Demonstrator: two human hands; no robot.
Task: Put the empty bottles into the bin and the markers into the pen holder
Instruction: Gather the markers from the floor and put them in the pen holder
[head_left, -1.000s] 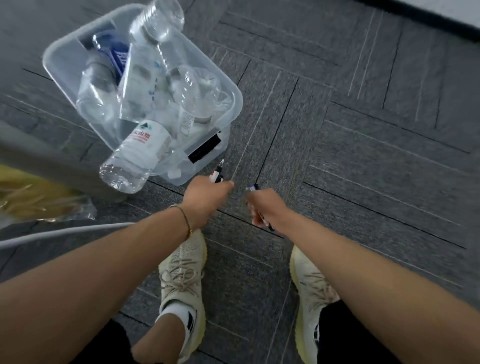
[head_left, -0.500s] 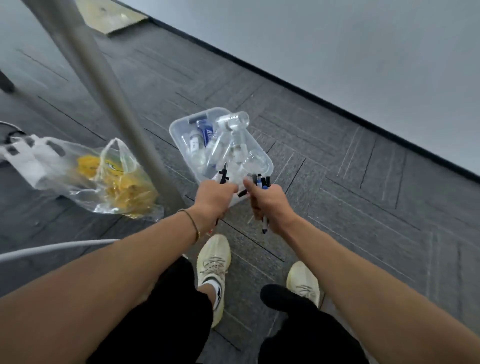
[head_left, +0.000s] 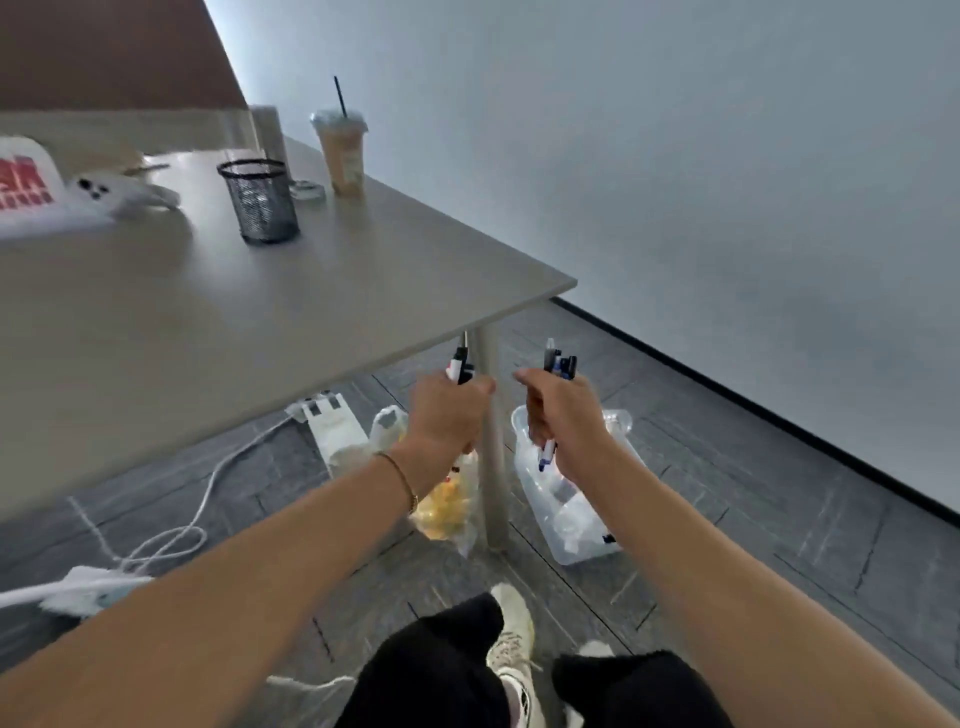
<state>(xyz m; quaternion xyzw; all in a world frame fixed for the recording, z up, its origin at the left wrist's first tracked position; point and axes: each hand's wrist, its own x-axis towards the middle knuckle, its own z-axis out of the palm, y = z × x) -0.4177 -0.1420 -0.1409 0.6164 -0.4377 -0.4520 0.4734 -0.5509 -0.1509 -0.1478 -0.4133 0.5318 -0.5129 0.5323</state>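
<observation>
My left hand (head_left: 447, 410) is closed around a marker (head_left: 460, 364) whose tip sticks up just under the table's front edge. My right hand (head_left: 558, 415) grips several markers (head_left: 558, 358) in a bundle, their ends showing above and below the fist. A black mesh pen holder (head_left: 260, 200) stands on the grey table (head_left: 208, 312), far left of both hands. On the floor by the table leg sits the clear plastic bin (head_left: 587, 540) with empty bottles (head_left: 563, 499) in it, partly hidden behind my right hand.
An iced drink cup with a straw (head_left: 340, 150) stands behind the pen holder near the table's far edge. A white phone (head_left: 111, 189) and a white bag (head_left: 26, 182) lie at the left. A table leg (head_left: 491, 441), yellow plastic bag (head_left: 447, 504), power strip (head_left: 332, 426) and white cable (head_left: 171, 535) are below.
The view has risen from the floor and bin to the tabletop. Both hands have lifted with their markers up to the table's edge, away from the bin.
</observation>
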